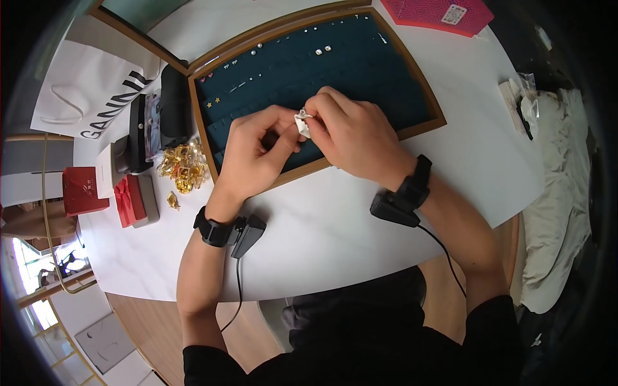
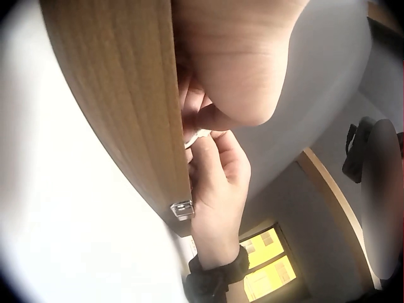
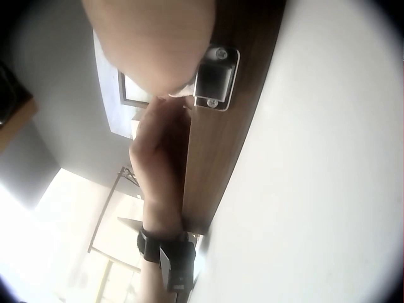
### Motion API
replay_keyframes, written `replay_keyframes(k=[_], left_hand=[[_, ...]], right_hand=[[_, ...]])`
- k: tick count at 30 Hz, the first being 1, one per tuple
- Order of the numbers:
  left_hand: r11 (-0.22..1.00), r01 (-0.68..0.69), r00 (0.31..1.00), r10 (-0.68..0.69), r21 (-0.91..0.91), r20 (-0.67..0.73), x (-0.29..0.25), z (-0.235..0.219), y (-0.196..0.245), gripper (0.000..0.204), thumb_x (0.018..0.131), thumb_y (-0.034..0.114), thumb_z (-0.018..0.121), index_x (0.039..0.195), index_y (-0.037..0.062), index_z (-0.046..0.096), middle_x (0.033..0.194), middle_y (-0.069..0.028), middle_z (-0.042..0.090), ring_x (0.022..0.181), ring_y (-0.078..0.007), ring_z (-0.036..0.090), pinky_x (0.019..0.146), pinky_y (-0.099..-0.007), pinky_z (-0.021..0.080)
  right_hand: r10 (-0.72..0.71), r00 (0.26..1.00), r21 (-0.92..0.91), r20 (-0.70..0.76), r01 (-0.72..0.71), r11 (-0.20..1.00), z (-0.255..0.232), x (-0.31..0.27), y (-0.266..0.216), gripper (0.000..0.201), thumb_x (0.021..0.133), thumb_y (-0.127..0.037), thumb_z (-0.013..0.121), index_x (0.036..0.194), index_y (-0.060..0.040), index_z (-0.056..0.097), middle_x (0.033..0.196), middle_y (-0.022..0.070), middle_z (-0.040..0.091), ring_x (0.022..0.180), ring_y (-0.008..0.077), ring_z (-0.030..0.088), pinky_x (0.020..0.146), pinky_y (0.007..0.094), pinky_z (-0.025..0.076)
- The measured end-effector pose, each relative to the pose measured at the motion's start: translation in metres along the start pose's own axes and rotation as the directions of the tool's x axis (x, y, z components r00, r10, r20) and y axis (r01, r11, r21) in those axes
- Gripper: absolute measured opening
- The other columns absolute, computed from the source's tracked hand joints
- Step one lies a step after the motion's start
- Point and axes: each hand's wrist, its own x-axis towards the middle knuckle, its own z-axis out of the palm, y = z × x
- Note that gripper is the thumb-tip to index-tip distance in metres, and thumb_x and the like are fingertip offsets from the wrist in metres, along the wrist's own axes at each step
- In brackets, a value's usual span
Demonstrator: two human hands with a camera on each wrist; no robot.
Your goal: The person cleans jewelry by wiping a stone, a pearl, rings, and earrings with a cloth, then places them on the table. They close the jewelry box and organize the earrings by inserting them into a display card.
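White and small, a crumpled piece point(image 1: 302, 125) sat pinched in the curled fingers of the left hand point(image 1: 254, 154) and right hand point(image 1: 354, 135), over the near part of a wood-framed case point(image 1: 309, 168). Star earrings point(image 1: 213, 102) dotted its dark teal lining point(image 1: 283, 83); beyond lay a pink packet point(image 1: 428, 14).

head overhead, wrists seemingly low

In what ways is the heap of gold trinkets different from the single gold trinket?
The heap is large and made of many pieces; the single trinket is small. The heap lies close beside the wooden case, the single trinket farther from it. Both look gold and lie on the white table.
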Motion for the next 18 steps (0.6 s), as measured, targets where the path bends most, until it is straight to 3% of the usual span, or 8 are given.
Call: replay_keyframes(k=[2,5,10,18], left_hand=[[0.989,0.131,0.991,-0.134,-0.074,-0.025,0.0006,0.001,0.0026,0.01,0.097,0.004,0.064,0.101,-0.0029,0.069,0.081,-0.0059,0.072,0.07,-0.0083,0.067,0.058,-0.0217,0.051],[0.968,0.162,0.985,-0.17,-0.19,-0.025,0.0017,-0.0004,-0.0006,0.01,0.097,0.006,0.066,0.103,-0.002,0.069,0.083,-0.0051,0.073,0.072,-0.0082,0.067,0.058,-0.0209,0.051],[0.958,0.164,0.983,-0.18,-0.237,-0.046,0.0027,0.0012,-0.0042,0.012,0.098,0.007,0.066,0.106,-0.0015,0.068,0.087,-0.0047,0.073,0.073,-0.0078,0.067,0.058,-0.0201,0.051],[0.949,0.157,0.982,-0.18,-0.275,-0.061,0.002,-0.0011,-0.0027,0.011,0.098,0.006,0.065,0.105,-0.0013,0.068,0.086,-0.0036,0.072,0.073,-0.0072,0.067,0.057,-0.02,0.051]], right_hand=[[-0.009,1.0,-0.006,0.0,0.009,1.0,-0.0001,-0.0006,0.0002,0.014,0.097,-0.016,0.063,0.092,-0.0059,0.054,0.084,0.0075,0.061,0.062,0.028,0.067,0.054,0.0376,0.054],[-0.021,1.0,0.03,0.006,0.021,0.999,-0.0013,-0.0001,0.0002,0.01,0.097,-0.013,0.062,0.095,-0.0052,0.055,0.086,0.007,0.061,0.064,0.0282,0.067,0.054,0.0375,0.054],[-0.096,0.99,0.104,-0.108,0.107,0.989,-0.0022,0.002,0.0021,0.006,0.093,-0.006,0.066,0.098,-0.0058,0.062,0.089,0.0051,0.063,0.068,0.0264,0.068,0.059,0.0348,0.056],[-0.044,0.992,0.141,-0.12,0.061,0.988,-0.0037,0.0036,-0.0021,0.003,0.093,-0.006,0.067,0.096,-0.0047,0.066,0.088,0.0057,0.065,0.07,0.0255,0.069,0.06,0.033,0.055]])
